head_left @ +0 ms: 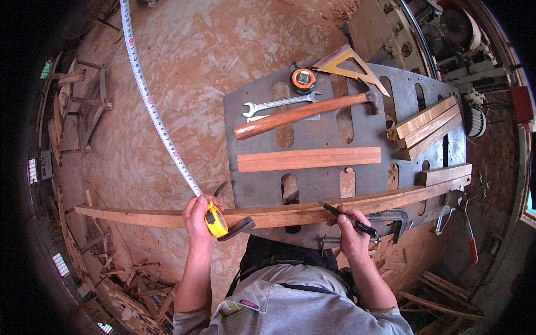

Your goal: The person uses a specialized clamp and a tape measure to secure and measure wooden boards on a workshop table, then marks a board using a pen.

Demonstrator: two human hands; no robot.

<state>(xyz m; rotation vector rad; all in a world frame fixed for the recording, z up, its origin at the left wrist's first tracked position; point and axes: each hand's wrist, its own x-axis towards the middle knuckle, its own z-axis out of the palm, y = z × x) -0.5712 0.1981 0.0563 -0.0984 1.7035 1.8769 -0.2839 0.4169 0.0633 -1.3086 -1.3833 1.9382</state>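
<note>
Yellow tape measure [216,221] gripped in the left hand [196,216], with a white blade [154,111] drawn far out toward the upper left, above the floor [195,50]. Black pen [335,211] pinched in the fingers of the right hand [353,231], slanting up and left over a long wooden plank [273,215]. Plank laid along the near side of a slotted grey metal table [254,184], reaching well past its left edge; contact between hands and plank hard to tell. Just beside the right hand, a grey C-clamp [401,215]; farther right, a red-handled tool [473,251]. Along the plank's right end, a short wooden block [445,175]. Mid-table, a flat reddish strip [310,159]. Beyond it, a wooden-handled hammer [301,114], a double-ended wrench [279,104], an orange-and-black tape measure [303,80] and a triangular square [333,60]. To their right, stacked wooden pieces [427,128]. At lower left, scrap wood [139,290].
</note>
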